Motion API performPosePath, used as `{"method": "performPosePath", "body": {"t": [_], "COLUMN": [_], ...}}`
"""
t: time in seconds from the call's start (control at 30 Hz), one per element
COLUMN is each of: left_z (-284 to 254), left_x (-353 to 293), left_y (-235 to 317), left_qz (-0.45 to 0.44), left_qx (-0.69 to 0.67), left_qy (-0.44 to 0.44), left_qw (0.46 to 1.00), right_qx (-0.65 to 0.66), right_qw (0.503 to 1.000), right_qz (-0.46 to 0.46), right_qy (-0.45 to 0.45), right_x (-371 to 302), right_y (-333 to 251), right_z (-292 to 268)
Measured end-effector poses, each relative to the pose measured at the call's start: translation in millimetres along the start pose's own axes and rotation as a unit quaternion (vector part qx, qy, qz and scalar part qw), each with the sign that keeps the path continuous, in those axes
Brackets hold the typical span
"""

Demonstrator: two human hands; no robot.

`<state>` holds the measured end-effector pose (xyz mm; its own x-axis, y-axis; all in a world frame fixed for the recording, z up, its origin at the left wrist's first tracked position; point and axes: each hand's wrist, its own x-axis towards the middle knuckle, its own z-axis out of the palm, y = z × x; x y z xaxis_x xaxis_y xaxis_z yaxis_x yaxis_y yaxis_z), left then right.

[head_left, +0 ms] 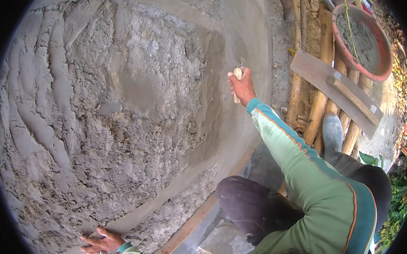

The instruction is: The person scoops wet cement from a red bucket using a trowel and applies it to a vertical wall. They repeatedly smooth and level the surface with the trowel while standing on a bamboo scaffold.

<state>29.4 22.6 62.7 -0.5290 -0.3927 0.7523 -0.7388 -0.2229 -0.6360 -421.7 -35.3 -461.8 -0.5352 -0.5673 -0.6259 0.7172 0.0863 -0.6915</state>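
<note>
My right hand (242,84) is wrapped round the pale wooden handle of a trowel (237,96). The trowel's grey blade lies against the smoothed strip of the wall and hardly stands out from it. Rough wet mortar (118,85) covers the wall to the left of that hand, ridged at the far left and darker beside the strip. At the lower left my left hand (104,241) rests on the wall near a smooth band, fingers spread, a ring on one finger and nothing held.
A red-rimmed bucket of grey mortar (386,64) stands at the upper right. Next to it, a long flat float (308,68) with a wooden handle lies across bamboo poles (296,34). My boot (332,131) is on the poles. A wooden batten (190,228) edges the wall's lower side.
</note>
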Motion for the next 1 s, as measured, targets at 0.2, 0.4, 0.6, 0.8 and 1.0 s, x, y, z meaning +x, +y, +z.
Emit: {"method": "performPosePath", "body": {"t": [0.2, 0.4, 0.6, 0.8, 1.0], "left_z": [2.0, 3.7, 4.8, 4.5, 6.6], "left_x": [3.5, 0.0, 3.3, -1.7, 5.1], "left_y": [5.5, 2.6, 3.8, 3.2, 5.0], "left_qz": [-0.006, 0.005, -0.011, -0.014, -0.003], "left_qx": [0.0, 0.0, -0.014, -0.006, -0.006], "left_qy": [0.005, 0.007, 0.01, 0.003, 0.001], "left_qw": [1.0, 1.0, 1.0, 1.0, 1.0], "right_qx": [-0.108, -0.023, 0.068, 0.068, 0.165], "right_qw": [0.987, 0.981, 0.945, 0.941, 0.911], "right_qz": [0.105, 0.097, 0.243, 0.267, 0.334], "right_qy": [-0.054, -0.168, -0.207, -0.194, -0.177], "right_x": [31.6, 39.6, 4.9, -50.4, -6.3], "right_y": [10.2, 1.2, 61.3, 102.6, 118.4], "right_z": [-16.8, 38.3, 55.5, 57.8, 33.9]}}
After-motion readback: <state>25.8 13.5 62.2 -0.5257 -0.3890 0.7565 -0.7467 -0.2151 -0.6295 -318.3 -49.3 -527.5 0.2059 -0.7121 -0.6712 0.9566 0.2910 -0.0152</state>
